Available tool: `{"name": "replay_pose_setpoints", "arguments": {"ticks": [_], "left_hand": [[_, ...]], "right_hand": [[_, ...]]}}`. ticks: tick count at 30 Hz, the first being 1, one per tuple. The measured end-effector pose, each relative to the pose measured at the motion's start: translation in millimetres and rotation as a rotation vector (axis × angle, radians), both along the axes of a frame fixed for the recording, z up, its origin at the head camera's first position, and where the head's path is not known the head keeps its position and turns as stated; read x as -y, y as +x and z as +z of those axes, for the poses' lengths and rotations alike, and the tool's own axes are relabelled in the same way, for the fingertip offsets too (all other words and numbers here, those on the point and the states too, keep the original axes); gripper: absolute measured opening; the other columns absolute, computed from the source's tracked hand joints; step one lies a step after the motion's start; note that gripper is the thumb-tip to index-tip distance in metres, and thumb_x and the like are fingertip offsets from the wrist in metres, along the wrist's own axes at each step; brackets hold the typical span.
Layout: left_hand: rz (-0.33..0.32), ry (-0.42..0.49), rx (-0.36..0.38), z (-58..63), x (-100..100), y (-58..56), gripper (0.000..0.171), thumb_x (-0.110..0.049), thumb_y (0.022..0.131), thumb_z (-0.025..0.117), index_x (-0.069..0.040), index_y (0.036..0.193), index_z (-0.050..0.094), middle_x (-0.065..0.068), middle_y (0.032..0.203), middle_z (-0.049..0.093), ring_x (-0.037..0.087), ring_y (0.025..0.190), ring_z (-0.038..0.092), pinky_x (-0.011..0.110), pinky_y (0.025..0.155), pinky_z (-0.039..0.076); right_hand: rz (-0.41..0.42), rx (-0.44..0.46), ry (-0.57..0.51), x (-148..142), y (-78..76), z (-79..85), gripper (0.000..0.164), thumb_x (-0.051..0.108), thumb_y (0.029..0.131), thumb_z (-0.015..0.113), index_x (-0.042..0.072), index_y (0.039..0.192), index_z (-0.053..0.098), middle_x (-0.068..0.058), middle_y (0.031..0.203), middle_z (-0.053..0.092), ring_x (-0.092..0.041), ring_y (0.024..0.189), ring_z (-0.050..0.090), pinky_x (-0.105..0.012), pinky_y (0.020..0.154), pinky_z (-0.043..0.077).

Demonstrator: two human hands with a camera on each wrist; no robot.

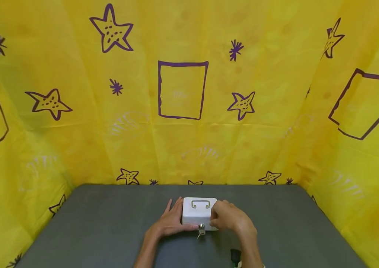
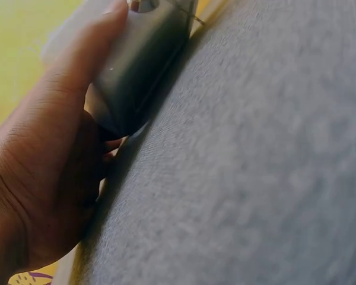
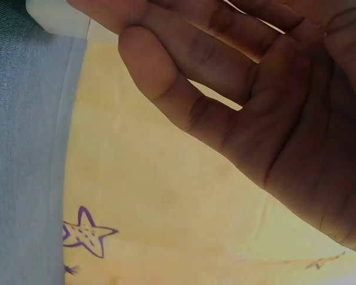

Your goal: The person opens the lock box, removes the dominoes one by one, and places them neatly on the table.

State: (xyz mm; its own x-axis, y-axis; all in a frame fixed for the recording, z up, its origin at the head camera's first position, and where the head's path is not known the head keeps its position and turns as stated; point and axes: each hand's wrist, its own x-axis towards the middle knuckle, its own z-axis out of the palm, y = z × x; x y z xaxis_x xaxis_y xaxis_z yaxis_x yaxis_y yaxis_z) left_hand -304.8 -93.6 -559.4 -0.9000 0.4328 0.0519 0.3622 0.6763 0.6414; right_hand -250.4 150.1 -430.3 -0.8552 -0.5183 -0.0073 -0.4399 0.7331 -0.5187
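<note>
A small white cash box point(image 1: 194, 216) with a metal carrying handle point(image 1: 201, 201) on its lid stands on the grey table. On its front is a round lock point(image 1: 201, 226), from which keys point(image 1: 198, 236) hang. My left hand point(image 1: 171, 222) lies against the box's left side, fingers extended, and its thumb point(image 2: 101, 38) presses along the front near the lock. At the right front corner of the box is my right hand point(image 1: 228, 217) with bent fingers. Its thumb and index tips are hidden in the right wrist view, so whether they pinch anything is unclear.
Grey cloth-like material covers the table point(image 1: 109, 223). Yellow curtains point(image 1: 182, 149) with purple stars and squares enclose its back and sides. A black object point(image 1: 235, 256) shows beside my right forearm near the bottom, partly hidden.
</note>
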Motion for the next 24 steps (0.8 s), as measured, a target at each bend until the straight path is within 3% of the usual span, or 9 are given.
{"name": "replay_pose_setpoints", "arguments": {"ticks": [6, 11, 19, 24], "left_hand": [[-0.025, 0.005, -0.014, -2.9, 5.5, 1.6, 0.112, -0.066, 0.078, 0.079, -0.007, 0.160, 0.031, 0.018, 0.169, 0.034, 0.041, 0.163, 0.021, 0.066, 0.132, 0.002], [-0.035, -0.006, -0.017, -3.7, 6.1, -0.5, 0.116, -0.066, 0.077, 0.081, -0.006, 0.162, 0.029, 0.020, 0.170, 0.032, 0.040, 0.163, 0.021, 0.066, 0.132, 0.002], [-0.049, -0.040, -0.057, -3.7, 6.5, -2.2, 0.128, -0.064, 0.068, 0.087, -0.001, 0.162, 0.027, 0.021, 0.170, 0.032, 0.040, 0.162, 0.022, 0.065, 0.132, 0.005], [-0.050, -0.042, -0.077, -5.6, 6.3, -1.5, 0.131, -0.064, 0.065, 0.090, 0.000, 0.161, 0.028, 0.022, 0.169, 0.033, 0.041, 0.162, 0.023, 0.066, 0.132, 0.006]], "right_hand": [[-0.021, -0.011, -0.018, 0.7, -1.4, -1.2, 0.021, 0.000, 0.088, 0.075, 0.011, 0.073, 0.067, 0.002, 0.068, 0.059, -0.014, 0.063, 0.051, -0.027, 0.057, 0.039], [-0.043, 0.002, -0.014, 0.8, -2.8, 0.0, 0.016, 0.001, 0.090, 0.076, 0.011, 0.079, 0.068, -0.001, 0.077, 0.062, -0.017, 0.070, 0.053, -0.032, 0.061, 0.043], [0.007, -0.016, 0.001, -1.6, -4.6, 0.7, 0.021, -0.003, 0.085, 0.076, 0.011, 0.073, 0.065, 0.002, 0.070, 0.057, -0.012, 0.064, 0.049, -0.026, 0.057, 0.038], [-0.030, 0.000, 0.017, -0.8, -4.2, 0.4, 0.017, -0.004, 0.085, 0.075, 0.009, 0.078, 0.066, -0.001, 0.075, 0.059, -0.017, 0.068, 0.051, -0.031, 0.060, 0.041]]}}
